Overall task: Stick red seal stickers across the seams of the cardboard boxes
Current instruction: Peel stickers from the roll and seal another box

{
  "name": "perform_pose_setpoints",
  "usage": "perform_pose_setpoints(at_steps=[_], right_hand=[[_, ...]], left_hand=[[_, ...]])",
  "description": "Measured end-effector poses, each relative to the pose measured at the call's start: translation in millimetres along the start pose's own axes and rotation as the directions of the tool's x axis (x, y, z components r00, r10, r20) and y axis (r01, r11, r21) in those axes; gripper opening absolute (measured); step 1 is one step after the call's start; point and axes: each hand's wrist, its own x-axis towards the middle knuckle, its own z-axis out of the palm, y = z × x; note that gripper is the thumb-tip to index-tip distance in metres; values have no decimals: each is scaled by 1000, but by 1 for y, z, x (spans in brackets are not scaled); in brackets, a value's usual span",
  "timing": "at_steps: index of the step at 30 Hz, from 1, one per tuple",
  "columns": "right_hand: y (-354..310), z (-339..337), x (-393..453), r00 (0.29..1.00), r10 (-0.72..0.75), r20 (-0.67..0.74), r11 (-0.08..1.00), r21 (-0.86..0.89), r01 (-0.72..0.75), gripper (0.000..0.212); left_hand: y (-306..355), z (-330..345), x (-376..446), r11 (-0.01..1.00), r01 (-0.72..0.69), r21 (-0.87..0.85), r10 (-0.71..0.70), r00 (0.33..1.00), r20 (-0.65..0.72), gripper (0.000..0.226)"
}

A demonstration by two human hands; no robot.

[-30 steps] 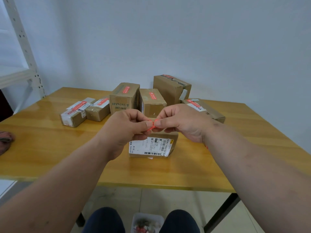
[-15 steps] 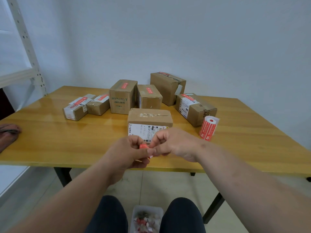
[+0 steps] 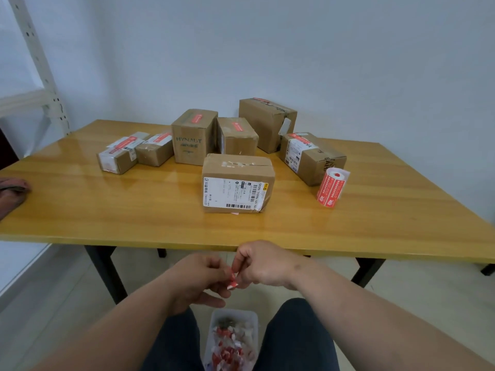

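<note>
Both hands are held together below the near edge of the glossy yellow wooden table (image 3: 107, 210), above the person's lap. The left hand (image 3: 199, 281) and the right hand (image 3: 261, 266) each have fingers curled, pinching a small red-and-white seal sticker (image 3: 232, 281) between them — the sticker sits at the point where the fingertips of the two hands meet, off the table entirely.

The nearest brown cardboard box with a white barcode shipping label on its front face (image 3: 237, 183) stands on the table in front of the hands. Its top seam carries only clear tape and torn white remnants; no red seal shows on it.

Behind it, six brown cardboard boxes are grouped in a rough arc:
- two low boxes at far left (image 3: 134, 152), touching each other;
- a tall box printed "HYNAUT" (image 3: 193, 137);
- a mid-sized box just beside it (image 3: 237, 136);
- a large box at the back (image 3: 267, 123);
- a long box at right (image 3: 310, 156).

Each of these shows a red strip on its top.

A red roll of seal stickers with a white core (image 3: 332, 187) stands tilted just beside the long box.

On the floor between the knees sits a translucent plastic tub of red and white paper scraps (image 3: 231, 341).
</note>
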Motion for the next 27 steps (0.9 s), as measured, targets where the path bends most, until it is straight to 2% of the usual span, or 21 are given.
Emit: perform_pose_setpoints(at_steps=[2,6,8,10,13,15,17,20,23,25,27], right_hand=[[3,10,2,1000,13,25,999,-42,-12,20],[12,25,11,999,38,36,998,-58,-36,25],[17,28,17,998,61,16,997,-48,-60,22],[22,28,23,995,94,11,994,-48,-94,19],[30,29,31,991,131,4,986,-105,-130,4],[36,29,37,988,155,-13,971,-183,-155,18],[40,30,42,984,175,-12,952,-255,-172,14],[44,33,48,976,216,-7,927,-313,-207,29],[50,37,58,968,252,6,899,-370,-232,22],[53,38,64,957,289,-19,874,-403,-272,34],[56,36,67,953,301,-34,867,-405,-288,29]], left_hand=[[-10,0,5,999,40,-10,-40,999,-23,10],[-25,2,17,992,89,-88,-98,990,-105,19],[-31,3,25,986,99,-137,-115,987,-114,13],[-35,2,32,981,115,-156,-134,984,-117,4],[-39,1,39,974,149,-169,-170,978,-124,9],[-41,-1,42,974,169,-150,-189,973,-129,12],[-42,-2,45,975,184,-123,-200,971,-129,14],[-42,-4,48,977,199,-77,-208,971,-122,12],[-40,-5,52,979,200,-29,-202,969,-139,11],[-39,-6,54,981,194,-5,-193,969,-153,12],[-38,-7,55,982,189,13,-184,969,-162,12]])
